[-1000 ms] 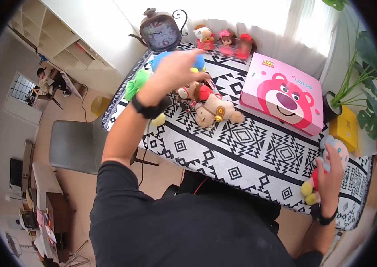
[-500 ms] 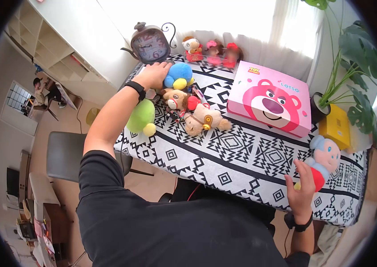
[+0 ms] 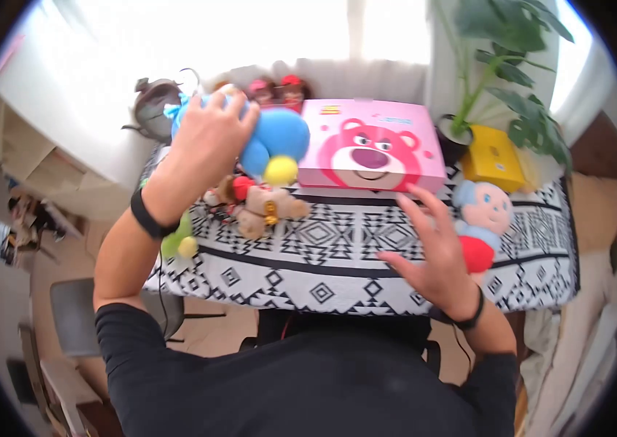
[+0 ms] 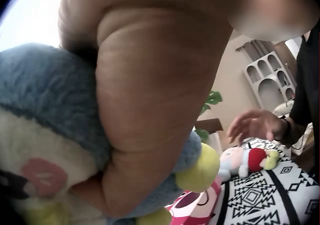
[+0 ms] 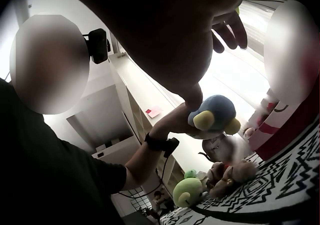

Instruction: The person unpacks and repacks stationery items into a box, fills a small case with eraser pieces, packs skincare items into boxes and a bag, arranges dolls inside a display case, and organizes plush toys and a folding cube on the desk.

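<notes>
My left hand (image 3: pixel 210 138) grips a blue plush toy (image 3: pixel 283 133) with yellow feet, holding it up above the other toys. In the left wrist view the toy's pale front (image 4: pixel 37 145) shows a pink round patch, partly hidden by the hand. My right hand (image 3: pixel 436 251) hovers over the front of the patterned tablecloth (image 3: pixel 352 255), fingers spread and holding nothing. Close beside it lies a plush doll (image 3: pixel 489 204) with a pale blue hood and red clothes. Under the left arm are a beige plush toy (image 3: pixel 259 211) with a gold bell and a green plush toy (image 3: pixel 175 240).
A pink gift box (image 3: pixel 370 153) with a bear face stands mid-table at the back. Behind it to the left are small dolls (image 3: pixel 292 91) and a teapot-shaped clock (image 3: pixel 152 109). On the right are a yellow box (image 3: pixel 494 156) and a potted plant (image 3: pixel 461 135).
My left hand has taken hold of the blue plush toy, raised it and brought it rightward toward the pink box. The right hand has come inward from the doll. The head view has turned right.
</notes>
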Available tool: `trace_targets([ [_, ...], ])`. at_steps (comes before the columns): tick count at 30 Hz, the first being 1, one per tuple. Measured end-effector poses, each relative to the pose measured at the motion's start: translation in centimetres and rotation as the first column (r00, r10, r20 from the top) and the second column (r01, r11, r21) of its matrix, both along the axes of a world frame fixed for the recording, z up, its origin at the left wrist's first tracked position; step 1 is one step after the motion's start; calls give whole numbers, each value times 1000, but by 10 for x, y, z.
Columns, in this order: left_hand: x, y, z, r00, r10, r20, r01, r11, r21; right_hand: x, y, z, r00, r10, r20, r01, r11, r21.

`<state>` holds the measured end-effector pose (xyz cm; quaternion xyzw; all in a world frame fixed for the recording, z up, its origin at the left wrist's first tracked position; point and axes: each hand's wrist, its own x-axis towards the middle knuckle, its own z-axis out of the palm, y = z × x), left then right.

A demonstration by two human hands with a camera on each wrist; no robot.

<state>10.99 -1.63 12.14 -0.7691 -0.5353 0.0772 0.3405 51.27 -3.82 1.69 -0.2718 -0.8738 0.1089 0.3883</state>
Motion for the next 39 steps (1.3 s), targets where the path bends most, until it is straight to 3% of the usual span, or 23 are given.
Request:
trace_targets([
  [2,70,-22,-2,996,-60,-60,51,988,-146,-35,12,15,999,-27,25,27,999,31],
  [4,114,-34,-8,977,-198,-83,190,977,-95,-54,18,15,996,-69,54,66,996,51],
  [5,126,-33,-10,962,-238,-132,236,971,-35,-61,20,15,997,27,72,-12,979,-204],
  [6,133,-30,-6,960,-250,-128,249,968,-27,-62,22,14,990,127,60,-87,890,-448],
  [10,153,-25,1,948,-286,-140,259,948,-183,-52,25,11,989,148,-3,-137,908,-395],
  [13,167,-25,-2,940,-304,-155,264,935,-236,-53,29,7,985,166,-48,-170,869,-466],
  [15,169,-12,-4,861,-502,-76,494,863,-105,-60,45,-8,994,20,-109,-56,941,-333],
  [16,169,-5,-5,785,-620,1,618,783,71,-50,54,-2,987,28,-160,-108,846,-522],
  [17,167,-3,-4,782,-624,-2,622,780,72,-42,61,-4,987,23,-162,-105,848,-519],
  [19,157,1,1,619,-777,117,671,600,435,-28,78,-13,833,-124,-539,-372,596,-712],
  [21,129,10,-26,552,-810,197,631,560,536,-19,88,-9,765,-121,-633,-476,556,-682],
  [22,116,16,-44,512,-637,576,457,770,446,-15,94,-6,764,-81,-640,-515,521,-680],
  [23,106,24,-58,375,-358,855,304,919,251,-11,99,-4,759,-43,-649,-551,487,-677],
  [24,98,41,-63,239,-112,965,355,935,20,-13,103,-5,760,-33,-649,-558,478,-678],
  [25,92,57,-70,112,168,979,428,881,-200,-16,109,-6,757,-44,-652,-555,483,-677],
  [26,86,68,-87,-226,393,891,617,766,-181,-20,116,-4,779,-21,-627,-563,417,-713],
  [27,86,75,-87,-315,463,828,719,686,-110,-25,123,-4,799,9,-601,-566,349,-747],
  [29,98,89,-85,-445,507,739,723,690,-38,-32,137,-6,796,8,-606,-568,359,-741],
  [32,97,127,-88,-448,516,730,741,671,-20,-43,155,-4,792,11,-611,-563,402,-722],
  [34,96,151,-86,-436,537,722,750,660,-39,-51,159,-4,815,-102,-571,-376,656,-654],
  [35,96,164,-85,-422,559,713,760,647,-57,-54,167,-11,814,-107,-571,-375,654,-657],
  [37,94,191,-90,-382,571,726,760,641,-104,-59,188,-29,849,-163,-503,-183,803,-568],
  [39,94,211,-93,-356,553,754,768,633,-102,-57,197,-19,902,-181,-392,-91,808,-582],
])
